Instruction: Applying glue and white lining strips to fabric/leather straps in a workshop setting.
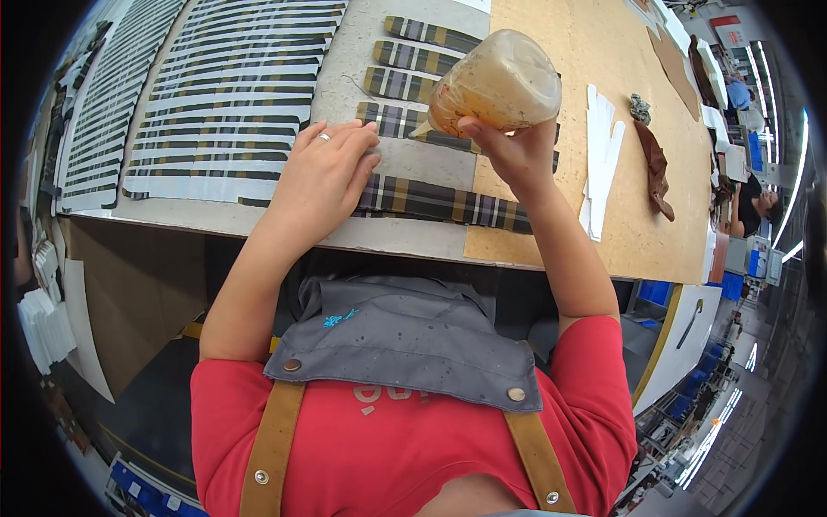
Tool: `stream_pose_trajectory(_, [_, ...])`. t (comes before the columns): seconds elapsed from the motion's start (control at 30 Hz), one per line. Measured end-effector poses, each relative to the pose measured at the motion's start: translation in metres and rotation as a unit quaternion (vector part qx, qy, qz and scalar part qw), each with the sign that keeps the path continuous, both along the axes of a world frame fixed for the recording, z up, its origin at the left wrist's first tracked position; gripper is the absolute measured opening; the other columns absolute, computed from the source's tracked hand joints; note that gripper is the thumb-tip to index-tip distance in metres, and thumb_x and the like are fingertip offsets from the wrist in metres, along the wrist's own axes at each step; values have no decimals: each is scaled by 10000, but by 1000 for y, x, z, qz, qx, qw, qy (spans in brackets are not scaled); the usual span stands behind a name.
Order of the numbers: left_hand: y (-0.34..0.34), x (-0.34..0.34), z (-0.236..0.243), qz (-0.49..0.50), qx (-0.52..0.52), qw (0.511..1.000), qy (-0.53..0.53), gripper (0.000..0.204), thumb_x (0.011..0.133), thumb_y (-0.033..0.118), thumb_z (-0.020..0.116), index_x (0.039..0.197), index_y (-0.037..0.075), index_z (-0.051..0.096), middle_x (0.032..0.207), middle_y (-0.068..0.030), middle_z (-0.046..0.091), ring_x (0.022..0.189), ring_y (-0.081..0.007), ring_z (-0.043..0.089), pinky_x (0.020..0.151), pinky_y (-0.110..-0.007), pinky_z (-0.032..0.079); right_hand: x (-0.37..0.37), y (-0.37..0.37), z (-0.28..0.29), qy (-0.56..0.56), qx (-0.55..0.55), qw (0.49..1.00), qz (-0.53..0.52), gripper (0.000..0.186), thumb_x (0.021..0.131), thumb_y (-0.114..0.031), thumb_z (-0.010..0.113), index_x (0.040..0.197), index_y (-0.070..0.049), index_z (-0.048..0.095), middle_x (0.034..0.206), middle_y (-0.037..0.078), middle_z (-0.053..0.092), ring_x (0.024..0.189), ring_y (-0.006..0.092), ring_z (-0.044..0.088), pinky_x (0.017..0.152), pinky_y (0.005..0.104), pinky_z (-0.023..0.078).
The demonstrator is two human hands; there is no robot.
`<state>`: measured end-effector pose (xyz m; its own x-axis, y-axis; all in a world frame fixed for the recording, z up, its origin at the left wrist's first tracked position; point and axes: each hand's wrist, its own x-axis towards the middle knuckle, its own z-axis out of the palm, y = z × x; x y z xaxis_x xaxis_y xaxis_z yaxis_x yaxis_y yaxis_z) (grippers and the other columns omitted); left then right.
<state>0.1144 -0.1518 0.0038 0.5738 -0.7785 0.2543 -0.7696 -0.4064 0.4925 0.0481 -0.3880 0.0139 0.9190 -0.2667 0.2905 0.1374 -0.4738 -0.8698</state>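
My right hand (521, 159) is wrapped round a cloudy plastic squeeze bottle (508, 82) with amber residue inside. The bottle is tipped over, its narrow nozzle (420, 132) pointing down and left at a plaid strip (392, 119) on the table. Whether the tip touches the strip cannot be made out. Palm down, my left hand (323, 177) rests at the left ends of the strips with its fingers stretched out and a ring on one. Below the nozzle, a longer dark plaid strip (444, 202) runs along the table's near edge. Further plaid strips (418, 57) lie beyond, partly behind the bottle.
Rows of overlapping striped strips (233, 95) cover the table's left side. To the right, on the tan board (594, 43), lie white strips (599, 164), a brown scrap (655, 168) and a crumpled grey lump (639, 109). Another person (756, 207) is at the far right.
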Motion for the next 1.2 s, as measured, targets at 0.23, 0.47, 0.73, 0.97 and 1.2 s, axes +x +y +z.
stream_pose_trajectory(0.23, [0, 1, -1, -3, 4, 1000, 3, 149, 914, 122, 491, 1015, 29, 550, 1150, -102, 609, 1122, -280, 532, 1018, -435, 326, -18, -17, 6, -17, 15, 1000, 8, 894, 625, -288, 869, 1271, -30, 307, 1183, 114, 505, 1101, 208, 530, 915, 334, 464])
stream_pose_trajectory(0.47, [0, 0, 1, 1, 6, 1000, 4, 159, 911, 106, 491, 1034, 24, 549, 1117, -112, 618, 1108, -281, 543, 1017, -429, 327, -46, -33, 18, -21, 24, 999, -37, 864, 632, -260, 867, 1260, -33, 319, 1179, 112, 506, 1094, 207, 536, 897, 333, 479])
stream_pose_trajectory(0.73, [-4, 0, 8, 4, 13, 1000, 12, 153, 908, 99, 497, 1026, 20, 553, 1086, -118, 630, 1081, -287, 555, 997, -410, 338, -74, -70, 5, -49, -48, 992, -108, 788, 653, -189, 853, 1248, -12, 368, 1161, 107, 517, 1051, 190, 551, 874, 321, 484])
stream_pose_trajectory(0.97, [-9, 2, 10, 0, -4, 1000, -10, 125, 897, 100, 517, 970, 13, 568, 1006, -122, 637, 1009, -293, 575, 926, -394, 388, -89, -77, 7, -93, 35, 985, -140, 722, 690, -141, 822, 1245, -11, 380, 1153, 102, 534, 1032, 174, 558, 862, 302, 482])
stream_pose_trajectory(1.2, [-6, 2, 12, 1, 4, 1000, 28, 133, 894, 100, 523, 974, 7, 575, 1076, -128, 635, 1022, -306, 566, 933, -395, 381, -88, -96, 55, -194, 345, 902, -174, 614, 809, -574, 601, 1154, -76, 499, 1003, 86, 595, 721, 161, 566, 552, 282, 449])
